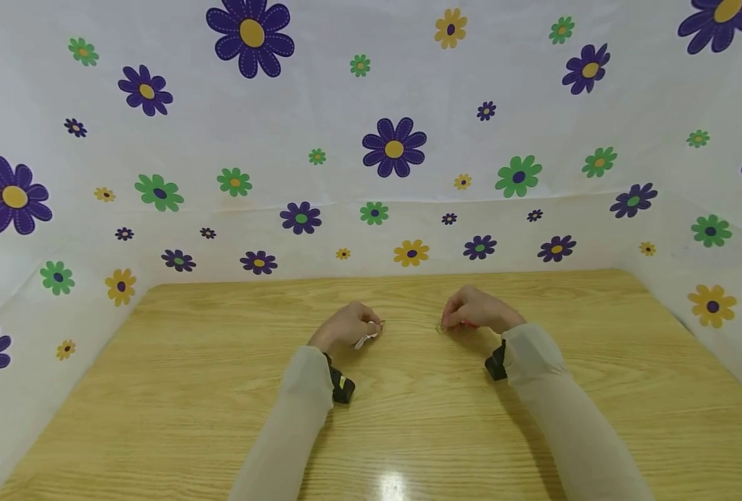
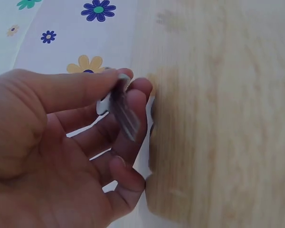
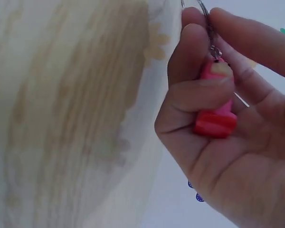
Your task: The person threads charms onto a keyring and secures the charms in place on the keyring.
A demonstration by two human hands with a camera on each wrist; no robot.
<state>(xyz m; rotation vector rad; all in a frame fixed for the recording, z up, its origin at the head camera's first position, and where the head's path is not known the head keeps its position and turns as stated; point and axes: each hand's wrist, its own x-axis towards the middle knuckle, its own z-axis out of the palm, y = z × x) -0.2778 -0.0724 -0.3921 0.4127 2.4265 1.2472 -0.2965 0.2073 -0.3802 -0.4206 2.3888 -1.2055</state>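
My left hand (image 1: 348,325) pinches a silver key (image 2: 122,110) between thumb and fingertips. The key's blade slants down across the fingers in the left wrist view, somewhat blurred. To the right, apart from it, my right hand (image 1: 478,309) grips a keychain. Its metal split ring (image 3: 208,19) is pinched between thumb and index finger, and part of the ring leaves the frame. From the ring hangs a pink and red charm (image 3: 215,124), with a curled finger across its front. What figure the charm shows cannot be made out. Both hands are low over the table.
The wooden table (image 1: 402,417) spreads under both arms. A white cloth with purple, green and yellow flowers (image 1: 345,118) stands behind the table and along both sides. Small black cameras sit on the left wrist (image 1: 342,388) and right wrist (image 1: 496,363).
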